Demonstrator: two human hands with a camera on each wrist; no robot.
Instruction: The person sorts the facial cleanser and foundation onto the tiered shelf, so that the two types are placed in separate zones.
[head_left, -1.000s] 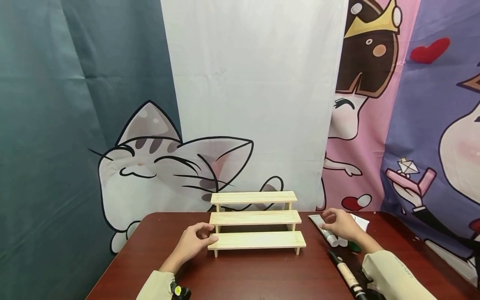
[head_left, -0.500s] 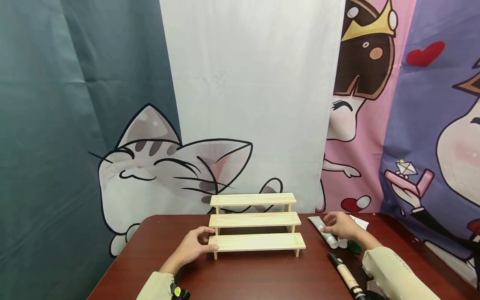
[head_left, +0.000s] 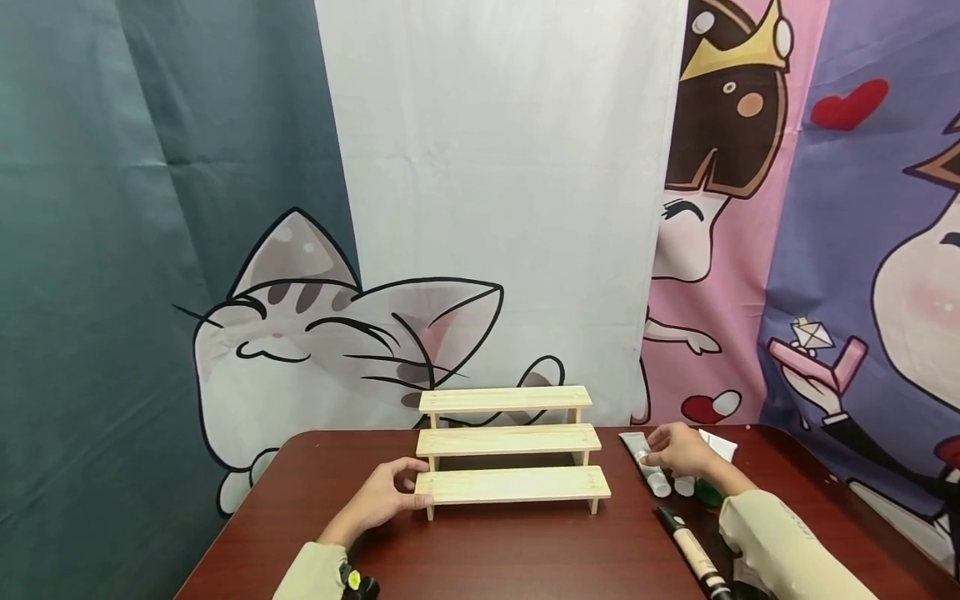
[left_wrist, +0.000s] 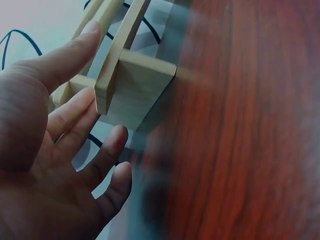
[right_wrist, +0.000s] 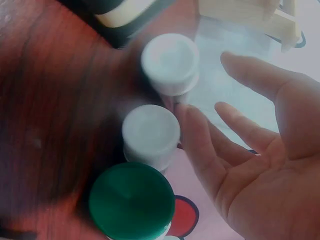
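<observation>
A pale wooden three-tier stand (head_left: pixel 510 482) stands on the table. My left hand (head_left: pixel 381 493) is at the left end of its lowest board. Its thumb overlaps the board's front corner in the head view; in the left wrist view the index fingertip (left_wrist: pixel 89 94) meets the board's end and the other fingers spread loosely. To the right, my right hand (head_left: pixel 681 448) reaches over a grey tube (head_left: pixel 632 442) with a white cap, thumb and fingers apart and fingertips right at the tube. Beside it, in the right wrist view, are a second white cap (right_wrist: pixel 150 131) and a green cap (right_wrist: pixel 132 200).
A beige-and-black tube (head_left: pixel 693 550) lies near my right sleeve (head_left: pixel 780 537), which partly hides other dark items. A white item (head_left: pixel 718 443) shows behind the right hand. The table (head_left: pixel 480 554) is dark red, with a cartoon-print curtain (head_left: pixel 495 208) behind it.
The grey tube has turned slightly, its cap shifting left. My left thumb came forward on the lowest board, then drew back slightly. The right hand has barely moved.
</observation>
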